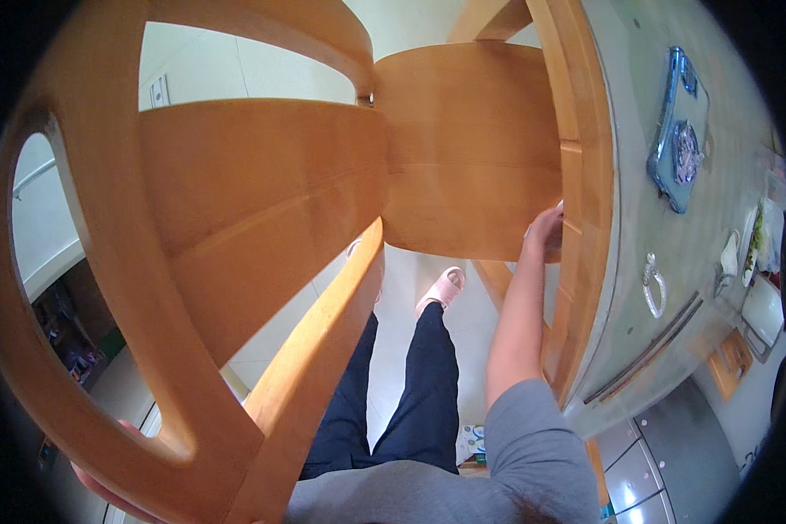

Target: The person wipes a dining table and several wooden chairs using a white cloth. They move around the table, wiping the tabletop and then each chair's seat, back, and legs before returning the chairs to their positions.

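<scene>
A wooden chair fills the left and centre. Its curved back leans close to the camera, and its seat reaches the table's wooden edge. My left hand wraps around the chair's top rail at the lower left, largely hidden behind the wood. Over the seat's near right corner, my right hand reaches in by the table edge. Its fingers are mostly hidden there. A small white bit shows at the fingertips, too little to name.
On the glass-topped table lie a phone in a blue-edged case, a clear ring-shaped object and a pair of chopsticks. Farther right is a dish with green food. A pink slipper is on the tiled floor.
</scene>
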Demonstrator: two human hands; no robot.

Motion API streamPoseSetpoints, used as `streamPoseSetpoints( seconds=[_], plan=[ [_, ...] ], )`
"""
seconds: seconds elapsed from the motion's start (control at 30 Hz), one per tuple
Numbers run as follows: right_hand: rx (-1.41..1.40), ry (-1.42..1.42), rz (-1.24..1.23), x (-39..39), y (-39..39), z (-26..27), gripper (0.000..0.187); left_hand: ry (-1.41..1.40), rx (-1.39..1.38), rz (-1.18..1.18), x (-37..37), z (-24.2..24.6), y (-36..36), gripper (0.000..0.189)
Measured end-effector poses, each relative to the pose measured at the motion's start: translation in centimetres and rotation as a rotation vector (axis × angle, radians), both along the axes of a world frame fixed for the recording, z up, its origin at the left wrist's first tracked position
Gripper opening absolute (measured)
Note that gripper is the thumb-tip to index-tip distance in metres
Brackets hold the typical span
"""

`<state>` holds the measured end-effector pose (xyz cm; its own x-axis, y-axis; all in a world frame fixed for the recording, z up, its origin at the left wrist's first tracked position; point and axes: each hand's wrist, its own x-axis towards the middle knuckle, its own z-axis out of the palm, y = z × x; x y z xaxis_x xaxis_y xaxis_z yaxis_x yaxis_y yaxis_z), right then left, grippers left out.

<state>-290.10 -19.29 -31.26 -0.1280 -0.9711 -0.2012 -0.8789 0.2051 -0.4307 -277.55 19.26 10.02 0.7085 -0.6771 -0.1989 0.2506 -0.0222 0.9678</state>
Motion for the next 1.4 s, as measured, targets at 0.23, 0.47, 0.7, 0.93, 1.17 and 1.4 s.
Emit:
streamPoseSetpoints(
  seconds=[0.23, 0.47, 0.7, 0.93, 1.17, 1.4],
  plan=[
    [-0.75, -0.137, 0.846, 18.1, -3.6, -4.0, 0.029, 0.316, -0.089, -0.221, 3.1, 2.4, 4.4, 0.025],
    [-0.499, -0.174, 1.37, 23.0, 11.0, -5.7, 0.05, 0.323, -0.575, -0.289, 2.3, -0.4, 5.4, 0.026],
    [-0.325, -0.088, 1.394, 15.4, 14.2, -1.5, 0.05, -0.74, -0.558, 0.601, -4.4, -2.8, 2.9, 0.018],
    [-0.514, -0.001, 1.061, 23.1, 9.0, -1.7, 0.049, -0.7, -0.367, 0.584, -4.3, -2.4, 4.0, 0.015],
    [-0.522, 0.013, 1.179, 19.9, 10.6, -1.5, 0.046, -0.643, -0.178, 0.61, -4.7, -1.7, 4.6, 0.013],
    [-0.514, -0.034, 1.213, 21.1, 9.1, -2.3, 0.045, -0.563, -0.002, 0.584, -5.1, -1.5, 4.9, 0.013]
  ],
)
